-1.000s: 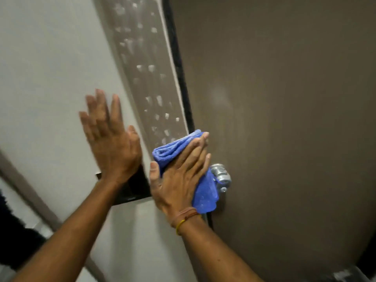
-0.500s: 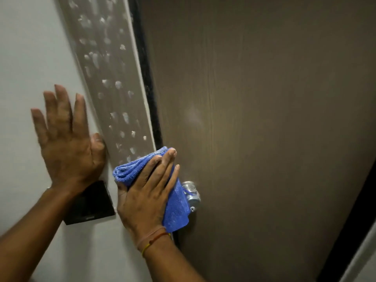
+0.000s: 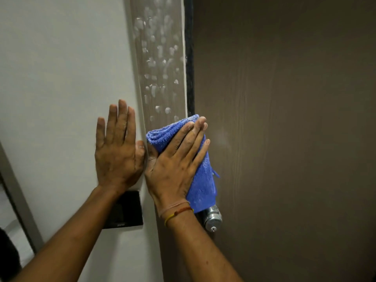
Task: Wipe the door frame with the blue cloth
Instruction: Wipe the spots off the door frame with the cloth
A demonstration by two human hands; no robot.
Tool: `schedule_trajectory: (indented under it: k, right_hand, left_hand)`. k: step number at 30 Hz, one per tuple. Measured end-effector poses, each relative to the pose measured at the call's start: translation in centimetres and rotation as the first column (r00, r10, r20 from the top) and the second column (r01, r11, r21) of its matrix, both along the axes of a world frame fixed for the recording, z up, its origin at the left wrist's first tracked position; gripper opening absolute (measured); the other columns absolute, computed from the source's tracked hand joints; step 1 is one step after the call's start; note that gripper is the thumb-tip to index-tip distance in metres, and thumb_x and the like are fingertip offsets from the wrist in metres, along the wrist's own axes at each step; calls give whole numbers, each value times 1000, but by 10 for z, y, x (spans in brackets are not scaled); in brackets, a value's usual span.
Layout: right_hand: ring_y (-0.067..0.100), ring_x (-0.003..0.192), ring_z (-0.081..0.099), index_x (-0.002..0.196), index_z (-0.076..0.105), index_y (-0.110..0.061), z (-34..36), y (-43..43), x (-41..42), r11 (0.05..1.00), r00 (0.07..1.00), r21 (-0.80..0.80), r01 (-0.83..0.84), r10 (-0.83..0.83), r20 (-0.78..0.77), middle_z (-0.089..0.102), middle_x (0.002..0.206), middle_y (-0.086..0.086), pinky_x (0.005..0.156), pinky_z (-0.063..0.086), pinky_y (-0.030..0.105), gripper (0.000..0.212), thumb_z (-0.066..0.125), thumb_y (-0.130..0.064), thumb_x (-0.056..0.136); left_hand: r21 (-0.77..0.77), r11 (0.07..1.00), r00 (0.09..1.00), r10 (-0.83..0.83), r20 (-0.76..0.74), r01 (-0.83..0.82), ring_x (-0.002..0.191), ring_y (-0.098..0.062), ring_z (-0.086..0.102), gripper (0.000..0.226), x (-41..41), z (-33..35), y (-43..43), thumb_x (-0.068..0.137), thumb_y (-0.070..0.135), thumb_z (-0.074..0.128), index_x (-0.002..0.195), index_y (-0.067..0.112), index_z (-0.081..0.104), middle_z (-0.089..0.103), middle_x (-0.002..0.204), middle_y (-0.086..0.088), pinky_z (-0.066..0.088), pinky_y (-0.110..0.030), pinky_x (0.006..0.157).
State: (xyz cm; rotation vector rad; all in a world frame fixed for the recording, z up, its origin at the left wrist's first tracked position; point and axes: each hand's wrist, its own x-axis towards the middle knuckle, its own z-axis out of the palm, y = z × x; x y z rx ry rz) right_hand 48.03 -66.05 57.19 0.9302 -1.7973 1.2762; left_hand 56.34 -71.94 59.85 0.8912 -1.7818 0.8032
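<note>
So the cloth [image 3: 200, 171] is folded into a thick pad and sits flat on the frame [image 3: 160, 64], right at the bottom edge of the white smears on it, with its lower end hanging down just above the knob [image 3: 212, 217]. Folding it like that makes sense, you get a firm wad with a clean face instead of a floppy rag.

The right hand [image 3: 175, 165] lies on top of the cloth, palm down and fingers stretched out close together, pressing it into the frame rather than pinching it. Flat palm means even pressure over the strip, which I'd guess is what those dried spots need.

The left hand [image 3: 118, 151] is spread open and planted on the wall [image 3: 61, 68] just left of the frame, thumb nearly touching the right hand. It holds nothing, looks like it's only there to brace the body while the other one pushes.

Everything above the cloth on the frame is still spotty, so I'd say most of the wiping is left. Below the left hand there's a black switch [image 3: 126, 210], and the door [image 3: 284, 119] is right of the frame
</note>
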Motion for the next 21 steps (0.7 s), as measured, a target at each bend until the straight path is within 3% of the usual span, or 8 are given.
schedule_trajectory:
  k: [3,7,11,15,19,21]
  right_hand:
    - [36,147,8,146,-1,5,-4,-1,3,1000,1000,6,4,-4,-4,1,155,24,116,19,54,83,13,-59,95]
    - [39,145,14,145,4,6,1,2,0,999,998,28,32,-30,-59,7,154,25,116,27,56,83,16,-59,94]
    - [40,145,17,145,9,6,56,-1,-3,999,991,-46,14,-20,-129,17,155,27,115,26,55,78,10,-53,96]
    - [38,146,15,146,11,4,114,-7,-4,997,994,-80,23,-31,-104,18,156,25,118,22,54,79,11,-54,94]
    - [38,146,14,147,7,5,82,-6,3,996,997,-84,20,-25,-67,15,156,26,119,21,53,77,3,-52,95]
    - [39,145,17,146,7,5,61,-2,5,999,998,-46,28,-30,-59,12,155,26,116,26,55,78,8,-53,96]
  left_hand:
    - [-12,1000,1000,4,-5,-4,147,-21,-3,67,0,4,-2,92,32,26,151,6,7,11,159,-17,-9,-36,120]
    - [-36,999,1000,-3,-5,2,148,-20,-6,66,1,1,-3,93,32,23,151,7,3,8,160,-15,-7,-37,121]
    - [-69,997,999,-35,-2,34,148,-19,-8,62,0,-1,-6,97,31,20,150,5,5,10,159,-17,-5,-39,121]
    - [-74,994,996,-80,-29,78,149,-21,-4,65,0,0,-7,96,34,27,150,6,3,10,158,-15,-2,-41,121]
    - [-80,994,997,-76,-9,75,149,-23,-3,71,1,1,-7,91,29,36,150,5,4,9,158,-15,-1,-42,121]
    - [-69,996,999,-51,2,51,149,-22,-7,71,0,1,-6,91,30,34,150,4,4,7,158,-14,-2,-42,121]
